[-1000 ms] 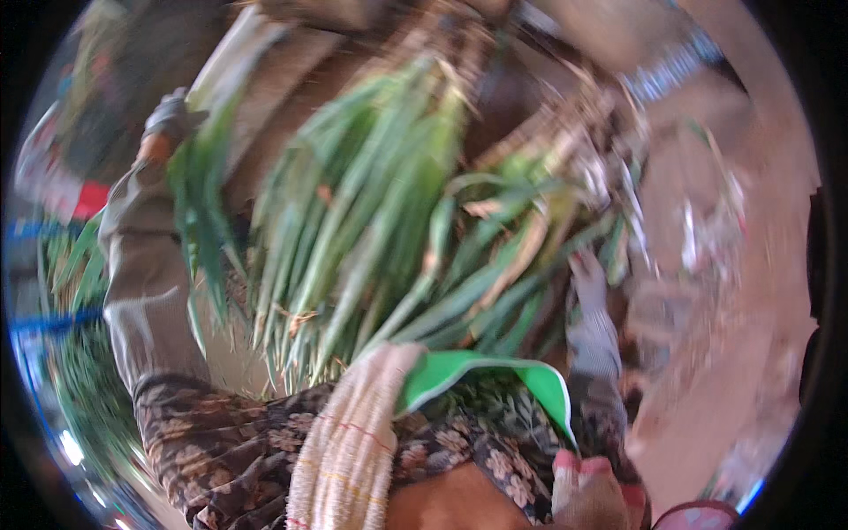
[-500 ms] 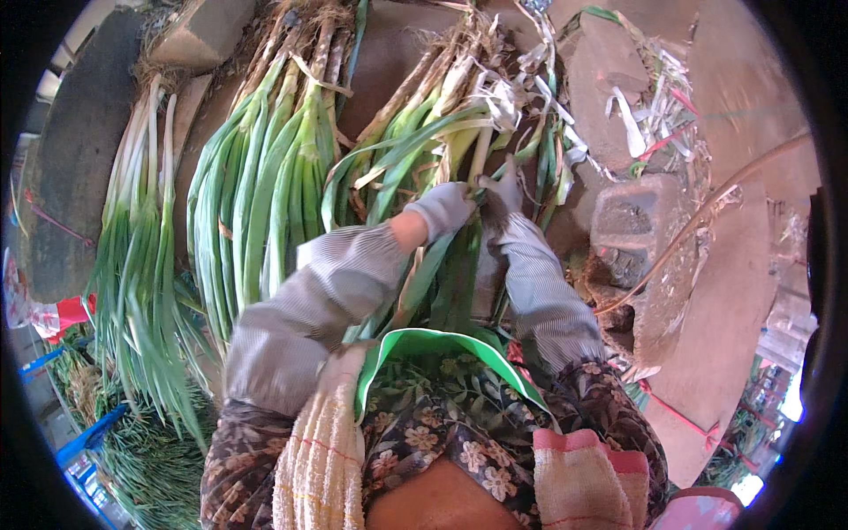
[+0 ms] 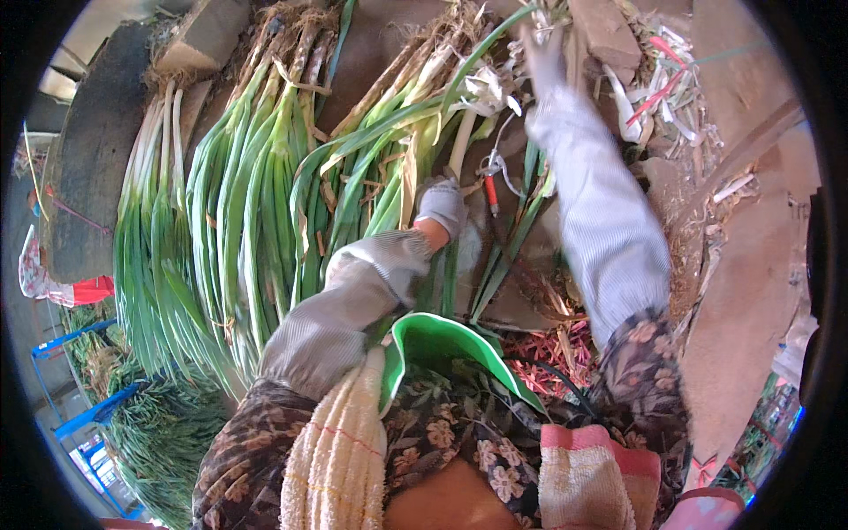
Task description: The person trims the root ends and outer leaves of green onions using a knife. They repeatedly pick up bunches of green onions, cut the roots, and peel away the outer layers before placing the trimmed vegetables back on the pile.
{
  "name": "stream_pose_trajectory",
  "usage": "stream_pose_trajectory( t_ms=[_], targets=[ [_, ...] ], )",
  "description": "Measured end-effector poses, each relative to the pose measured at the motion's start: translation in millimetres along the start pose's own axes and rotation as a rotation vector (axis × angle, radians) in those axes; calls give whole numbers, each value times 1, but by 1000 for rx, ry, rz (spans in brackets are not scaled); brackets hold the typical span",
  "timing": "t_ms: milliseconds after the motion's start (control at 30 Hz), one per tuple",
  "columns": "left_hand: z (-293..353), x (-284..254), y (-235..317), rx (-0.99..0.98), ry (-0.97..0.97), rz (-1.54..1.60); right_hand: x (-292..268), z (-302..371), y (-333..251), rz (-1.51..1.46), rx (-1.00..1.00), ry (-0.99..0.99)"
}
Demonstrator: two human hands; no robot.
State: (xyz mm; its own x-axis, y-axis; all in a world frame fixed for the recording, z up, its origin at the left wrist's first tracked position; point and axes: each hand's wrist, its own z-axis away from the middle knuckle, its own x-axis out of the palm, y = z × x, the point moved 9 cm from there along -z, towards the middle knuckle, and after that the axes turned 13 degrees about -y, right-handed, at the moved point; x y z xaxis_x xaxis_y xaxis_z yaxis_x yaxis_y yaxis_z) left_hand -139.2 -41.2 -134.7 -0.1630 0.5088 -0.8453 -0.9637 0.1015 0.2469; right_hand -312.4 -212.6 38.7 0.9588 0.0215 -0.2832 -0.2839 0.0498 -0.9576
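right hand point(image 3: 545, 64) swung up, away from your left hand point(image 3: 441, 203), blurred, grip can't be told; big green onion bundles point(image 3: 256, 190) leftward; left curled round pale stalk point(image 3: 460, 141); likely stripping, calling for steady hold.

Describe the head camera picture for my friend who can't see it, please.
A person's gloved left hand holds a green onion while the blurred right hand is outstretched near the top. Bundles of long green onions lie to the left, and a small red-handled tool is right of the left hand.
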Motion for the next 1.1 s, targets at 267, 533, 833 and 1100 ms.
stream_pose_trajectory(
  t_ms=[267, 533, 833, 1100],
  targets=[
    [-52, -54, -39, 161, -386, 147, 94, 156, 190, -355, 368, -220],
    [10, -239, -86, 669, -290, -89, 54, 98, 39, 303, -308, -5],
    [150, -207, -125, 309, -500, 286, 68, 70, 11, 92, -332, 57],
    [240, -154, -114, 153, -656, 960, 122, 61, -9, 539, -53, 63]
  ],
)
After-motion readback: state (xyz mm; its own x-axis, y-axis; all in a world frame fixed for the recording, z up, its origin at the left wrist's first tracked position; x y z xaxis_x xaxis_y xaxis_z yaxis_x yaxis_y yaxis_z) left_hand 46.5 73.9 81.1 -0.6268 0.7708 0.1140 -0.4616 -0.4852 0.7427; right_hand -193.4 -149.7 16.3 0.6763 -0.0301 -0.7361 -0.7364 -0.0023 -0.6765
